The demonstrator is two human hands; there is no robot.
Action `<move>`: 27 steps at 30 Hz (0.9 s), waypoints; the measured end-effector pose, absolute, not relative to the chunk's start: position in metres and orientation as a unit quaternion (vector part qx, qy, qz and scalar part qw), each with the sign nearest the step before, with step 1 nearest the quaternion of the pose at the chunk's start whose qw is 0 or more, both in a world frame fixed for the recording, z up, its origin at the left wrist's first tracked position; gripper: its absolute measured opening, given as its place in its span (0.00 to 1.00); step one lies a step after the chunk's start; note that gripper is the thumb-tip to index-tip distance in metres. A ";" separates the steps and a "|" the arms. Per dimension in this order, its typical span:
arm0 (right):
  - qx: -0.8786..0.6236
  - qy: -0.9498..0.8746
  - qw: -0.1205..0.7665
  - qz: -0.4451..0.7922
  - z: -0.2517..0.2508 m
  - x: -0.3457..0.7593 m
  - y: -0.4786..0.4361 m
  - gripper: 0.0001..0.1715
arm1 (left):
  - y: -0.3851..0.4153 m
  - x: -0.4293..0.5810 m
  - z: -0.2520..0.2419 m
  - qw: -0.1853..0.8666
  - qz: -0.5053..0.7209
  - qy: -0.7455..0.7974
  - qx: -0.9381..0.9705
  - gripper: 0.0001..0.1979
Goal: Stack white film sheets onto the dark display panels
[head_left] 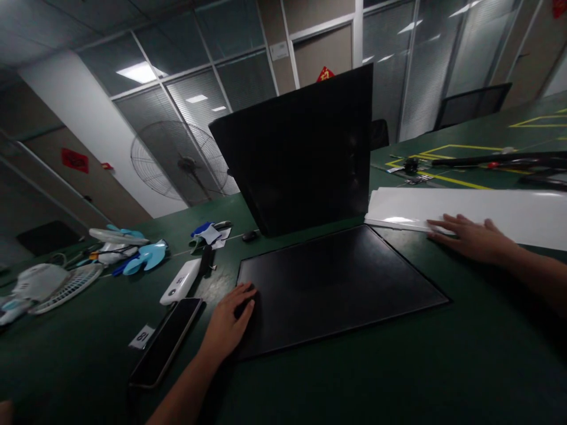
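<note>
A flat black panel with a thin dark rim (336, 289) lies on the green table. My left hand (233, 316) rests at its left edge, fingers slightly bent and apart, holding nothing. On the right, my right hand (472, 236) lies with spread fingers on the near edge of a stack of glossy white sheets (496, 206). Behind the flat panel a large black panel (305, 153) stands upright, tilted in view; its lower edge is close to the flat panel's far edge.
Left of my left hand are a phone (168, 342), a white device (181, 282) and a numbered label (142, 337). Fan parts (146, 257) lie farther left. Black rods (500, 160) lie at the back right. A large fan (186, 162) stands beyond the table.
</note>
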State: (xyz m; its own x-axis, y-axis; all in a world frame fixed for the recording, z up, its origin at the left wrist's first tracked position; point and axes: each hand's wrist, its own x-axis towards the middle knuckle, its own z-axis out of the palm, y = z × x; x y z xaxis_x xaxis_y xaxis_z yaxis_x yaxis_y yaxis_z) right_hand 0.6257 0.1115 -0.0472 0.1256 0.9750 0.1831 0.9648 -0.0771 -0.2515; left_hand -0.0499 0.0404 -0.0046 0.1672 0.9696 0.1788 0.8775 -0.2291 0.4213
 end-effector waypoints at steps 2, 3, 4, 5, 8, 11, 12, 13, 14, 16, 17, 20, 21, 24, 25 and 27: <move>-0.739 -0.656 0.151 0.029 -0.056 0.637 0.113 0.49 | 0.041 -0.050 -0.005 0.114 0.199 0.609 0.759 0.26; -0.744 -0.651 0.149 0.032 -0.058 0.641 0.114 0.49 | 0.040 -0.050 -0.006 0.115 0.196 0.609 0.760 0.25; -0.751 -0.643 0.148 0.030 -0.059 0.644 0.115 0.49 | 0.040 -0.050 -0.006 0.111 0.194 0.612 0.758 0.25; -0.759 -0.634 0.145 0.025 -0.061 0.646 0.116 0.50 | 0.039 -0.050 -0.006 0.100 0.195 0.620 0.753 0.25; -0.779 -0.611 0.141 0.004 -0.064 0.653 0.119 0.53 | 0.038 -0.052 -0.009 0.036 0.200 0.665 0.718 0.26; -0.790 -0.595 0.151 -0.011 -0.066 0.655 0.117 0.53 | 0.040 -0.054 -0.011 0.002 0.183 0.701 0.689 0.31; -0.792 -0.590 0.156 -0.011 -0.065 0.654 0.115 0.52 | 0.040 -0.054 -0.011 0.006 0.176 0.704 0.688 0.33; -0.794 -0.587 0.159 -0.011 -0.064 0.652 0.113 0.52 | 0.041 -0.055 -0.012 0.015 0.172 0.705 0.688 0.34; -0.795 -0.584 0.161 -0.012 -0.061 0.648 0.110 0.51 | 0.041 -0.055 -0.011 0.027 0.170 0.702 0.691 0.34; -0.799 -0.579 0.159 -0.025 -0.054 0.640 0.104 0.51 | 0.042 -0.055 -0.010 0.048 0.174 0.697 0.694 0.34; -0.802 -0.574 0.159 -0.037 -0.050 0.635 0.101 0.53 | 0.042 -0.055 -0.010 0.054 0.179 0.696 0.693 0.33; -0.802 -0.569 0.174 -0.056 -0.039 0.621 0.095 0.57 | 0.043 -0.056 -0.009 0.064 0.194 0.698 0.687 0.34; -0.797 -0.574 0.184 -0.050 -0.037 0.617 0.093 0.58 | 0.044 -0.057 -0.009 0.069 0.196 0.700 0.683 0.34; -0.782 -0.584 0.217 -0.025 -0.033 0.610 0.091 0.55 | 0.046 -0.059 -0.010 0.086 0.200 0.710 0.670 0.36; -0.780 -0.583 0.226 -0.025 -0.032 0.609 0.091 0.54 | 0.047 -0.060 -0.010 0.090 0.202 0.713 0.666 0.36; -0.778 -0.580 0.239 -0.034 -0.032 0.608 0.090 0.51 | 0.048 -0.061 -0.010 0.096 0.207 0.713 0.663 0.36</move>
